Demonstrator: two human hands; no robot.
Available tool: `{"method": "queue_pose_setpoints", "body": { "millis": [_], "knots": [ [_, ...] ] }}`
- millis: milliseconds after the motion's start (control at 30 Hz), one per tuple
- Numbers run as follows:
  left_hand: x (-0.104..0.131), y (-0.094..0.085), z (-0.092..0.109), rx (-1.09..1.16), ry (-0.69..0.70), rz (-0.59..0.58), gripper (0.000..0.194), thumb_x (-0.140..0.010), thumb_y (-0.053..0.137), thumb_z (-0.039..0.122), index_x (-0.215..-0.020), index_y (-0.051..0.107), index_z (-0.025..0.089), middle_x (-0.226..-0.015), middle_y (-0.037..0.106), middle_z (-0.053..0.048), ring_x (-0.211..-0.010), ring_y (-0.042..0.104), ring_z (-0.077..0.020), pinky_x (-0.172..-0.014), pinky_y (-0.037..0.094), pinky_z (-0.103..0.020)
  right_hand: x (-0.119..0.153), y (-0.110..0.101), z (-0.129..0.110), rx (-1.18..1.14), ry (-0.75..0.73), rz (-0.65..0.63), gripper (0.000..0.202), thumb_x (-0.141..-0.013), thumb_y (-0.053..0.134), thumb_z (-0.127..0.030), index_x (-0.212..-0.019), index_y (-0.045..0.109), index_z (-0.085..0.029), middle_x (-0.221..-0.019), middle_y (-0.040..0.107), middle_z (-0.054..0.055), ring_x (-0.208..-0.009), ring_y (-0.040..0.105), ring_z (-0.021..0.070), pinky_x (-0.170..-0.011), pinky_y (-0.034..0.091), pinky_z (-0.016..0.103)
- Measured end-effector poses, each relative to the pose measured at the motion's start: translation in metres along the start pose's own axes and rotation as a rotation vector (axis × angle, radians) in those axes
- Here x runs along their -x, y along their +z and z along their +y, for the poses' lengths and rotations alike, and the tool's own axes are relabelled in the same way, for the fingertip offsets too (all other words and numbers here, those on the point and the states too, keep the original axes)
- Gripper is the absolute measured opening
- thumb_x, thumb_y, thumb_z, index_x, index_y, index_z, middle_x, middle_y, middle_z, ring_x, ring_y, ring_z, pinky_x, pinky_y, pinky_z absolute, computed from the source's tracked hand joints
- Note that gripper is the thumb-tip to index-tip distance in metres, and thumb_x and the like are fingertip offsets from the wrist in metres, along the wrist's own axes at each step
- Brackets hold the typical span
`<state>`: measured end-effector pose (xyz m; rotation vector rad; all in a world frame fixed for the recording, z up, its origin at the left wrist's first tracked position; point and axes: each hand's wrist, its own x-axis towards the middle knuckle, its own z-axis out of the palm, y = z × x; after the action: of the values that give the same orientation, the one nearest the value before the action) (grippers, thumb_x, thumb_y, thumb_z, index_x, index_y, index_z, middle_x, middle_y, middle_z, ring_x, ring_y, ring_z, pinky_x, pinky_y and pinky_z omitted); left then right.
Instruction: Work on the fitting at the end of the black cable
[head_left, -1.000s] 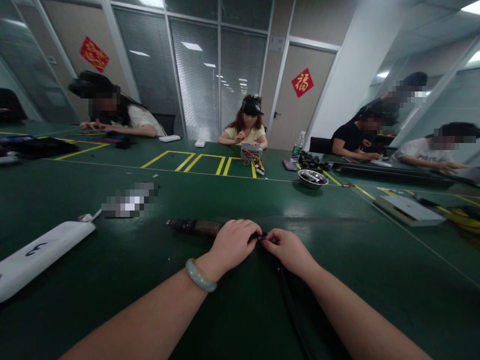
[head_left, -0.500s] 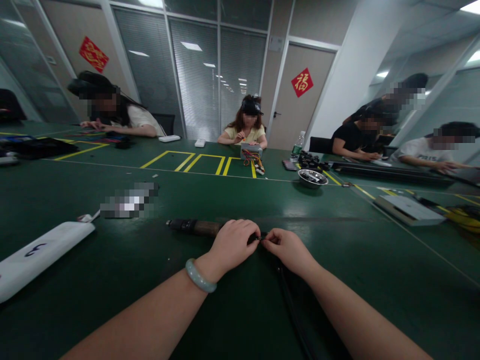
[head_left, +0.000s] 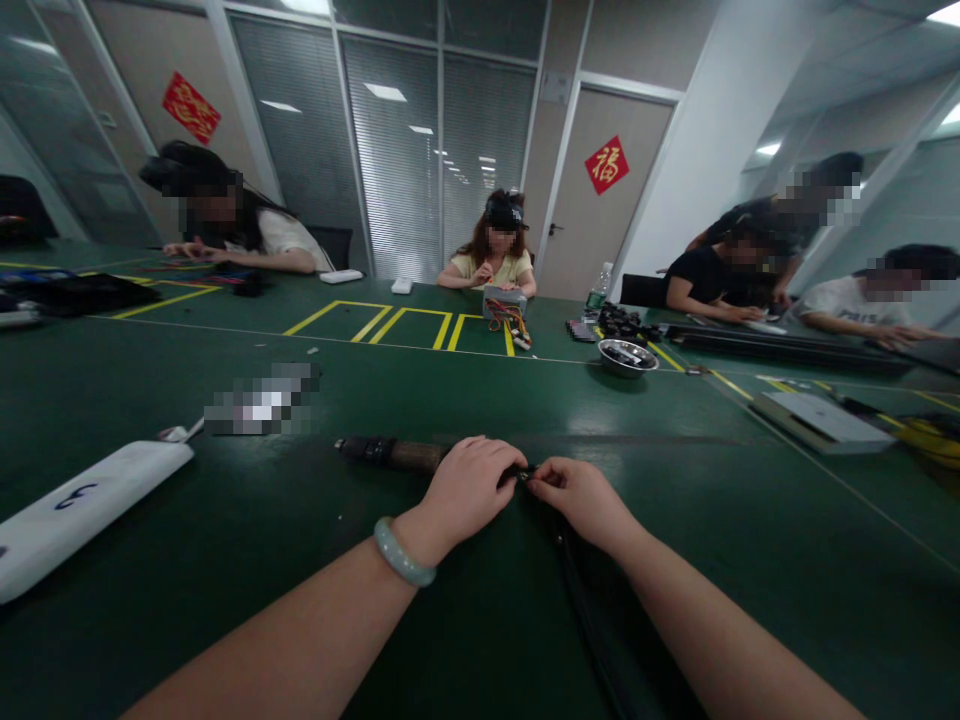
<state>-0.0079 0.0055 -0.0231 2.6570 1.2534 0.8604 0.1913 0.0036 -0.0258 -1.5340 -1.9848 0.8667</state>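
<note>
Fingers (head_left: 512,458) on dark cylindrical tool (head_left: 415,457)

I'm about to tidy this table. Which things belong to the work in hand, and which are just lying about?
Seemingly in work:
small dark piece between left hand and right hand
brown-and-black rod
black cable

Seemingly lying about:
white casing
metal bowl
bottle

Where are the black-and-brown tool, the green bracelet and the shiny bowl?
Black-and-brown tool (head_left: 411,456), head view: on its brown section.
Green bracelet (head_left: 397,555), head view: on its band.
Shiny bowl (head_left: 628,371), head view: on its front wall.
</note>
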Motion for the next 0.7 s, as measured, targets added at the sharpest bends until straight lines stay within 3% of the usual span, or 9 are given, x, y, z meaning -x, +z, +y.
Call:
{"method": "queue_pose_setpoints", "body": {
  "millis": [167, 700],
  "knots": [
    [-0.0006, -0.0006, 0.0004, -0.019, -0.025, -0.03, 0.009, -0.083, 0.059, 0.019, -0.091, 0.06, 0.022, -0.094, 0.063, 0.0, -0.09, 0.058, -0.0188, -0.083, 0.043, -0.035, 0.0001, 0.0025, -0.0001, -0.02, -0.006, -0.004, 0.016, -0.081, 0.059, -0.033, -0.082, 0.068, -0.02, -0.074, 0.069, 0.0, -0.065, 0.06, 0.0136, -0.057, 0.038, 0.022],
    [-0.0012, -0.0018, -0.0024, -0.017, 0.013, -0.047, 0.008, -0.084, 0.061, 0.019, -0.09, 0.062, 0.024, -0.102, 0.064, 0.002, -0.095, 0.058, -0.0183, -0.085, 0.042, -0.036, 0.0019, 0.0084, -0.0067, 0.064, -0.074, 0.056, 0.018, -0.083, 0.056, -0.033, -0.086, 0.07, -0.022, -0.08, 0.071, 0.001, -0.072, 0.063, 0.0156, -0.063, 0.041, 0.024]
  ]
}}
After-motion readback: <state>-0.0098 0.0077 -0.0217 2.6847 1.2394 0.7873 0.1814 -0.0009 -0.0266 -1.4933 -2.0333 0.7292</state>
